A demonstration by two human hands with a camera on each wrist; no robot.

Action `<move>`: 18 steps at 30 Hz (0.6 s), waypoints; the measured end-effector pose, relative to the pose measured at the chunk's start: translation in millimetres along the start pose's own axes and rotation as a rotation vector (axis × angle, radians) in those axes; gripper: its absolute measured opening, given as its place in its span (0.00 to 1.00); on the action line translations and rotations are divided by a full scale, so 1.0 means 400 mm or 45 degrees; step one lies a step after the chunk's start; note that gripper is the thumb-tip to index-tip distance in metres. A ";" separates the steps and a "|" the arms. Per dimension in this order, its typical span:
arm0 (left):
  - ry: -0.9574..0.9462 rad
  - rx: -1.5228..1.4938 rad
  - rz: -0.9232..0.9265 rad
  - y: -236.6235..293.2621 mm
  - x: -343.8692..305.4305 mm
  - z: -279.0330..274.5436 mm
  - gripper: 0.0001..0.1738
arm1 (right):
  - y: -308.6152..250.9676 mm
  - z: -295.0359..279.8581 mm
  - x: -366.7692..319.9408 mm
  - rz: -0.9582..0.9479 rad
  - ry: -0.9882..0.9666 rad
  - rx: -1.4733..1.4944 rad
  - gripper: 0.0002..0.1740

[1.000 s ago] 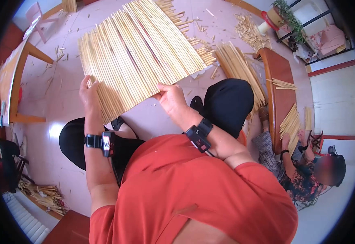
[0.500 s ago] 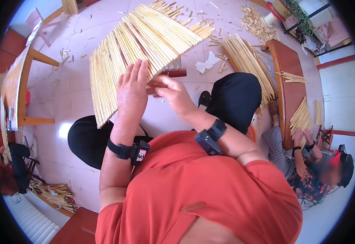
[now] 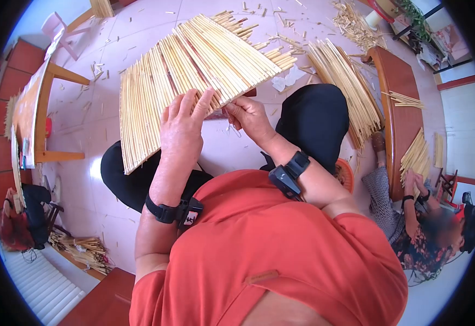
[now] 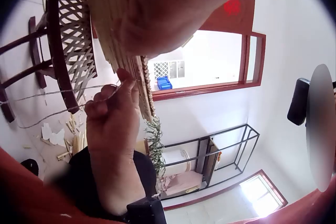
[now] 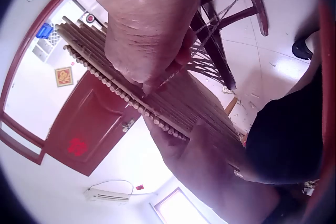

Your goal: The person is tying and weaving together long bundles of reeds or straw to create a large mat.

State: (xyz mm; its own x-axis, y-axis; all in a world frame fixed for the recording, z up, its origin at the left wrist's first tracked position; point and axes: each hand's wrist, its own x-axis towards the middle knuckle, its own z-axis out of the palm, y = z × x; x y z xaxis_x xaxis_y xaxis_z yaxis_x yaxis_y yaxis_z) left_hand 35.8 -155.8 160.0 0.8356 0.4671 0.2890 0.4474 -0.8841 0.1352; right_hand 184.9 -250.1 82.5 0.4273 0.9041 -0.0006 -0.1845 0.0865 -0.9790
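Note:
A mat of pale stalks (image 3: pixel 161 92), laid side by side, is held up in front of me, tilted, its near edge toward my body. My left hand (image 3: pixel 183 125) grips that edge, fingers spread over the top face and thumb on the underside in the right wrist view. Just right of it, my right hand (image 3: pixel 251 119) pinches a thin string (image 4: pixel 47 115) at the underside of the edge. Loose lengths of string trail from my right hand (image 4: pixel 113 124). Under the mat stands a dark stool with a woven lattice seat (image 4: pixel 76 50).
Long stalks (image 3: pixel 346 92) lie on the floor at right, beside a brown wooden bench (image 3: pixel 400 130) bearing more stalks. Another person (image 3: pixel 427 228) handles stalks there. At left stands a wooden table (image 3: pixel 41 108). Cut scraps (image 3: pixel 357 27) litter the floor.
My left hand has moved from the mat's left corner to the middle of its near edge. My right hand has let go of the edge and now pinches string beneath it.

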 end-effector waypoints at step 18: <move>-0.039 -0.049 -0.028 0.022 0.059 0.037 0.32 | -0.005 -0.007 0.008 0.151 0.063 0.309 0.07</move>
State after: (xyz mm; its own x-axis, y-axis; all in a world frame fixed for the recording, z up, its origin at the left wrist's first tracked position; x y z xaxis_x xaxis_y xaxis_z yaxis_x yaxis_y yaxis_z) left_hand 64.2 -152.4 154.1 0.8354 0.4862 0.2563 0.4538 -0.8732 0.1774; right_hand 189.0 -248.5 84.0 0.4316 0.8929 -0.1285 -0.4399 0.0840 -0.8941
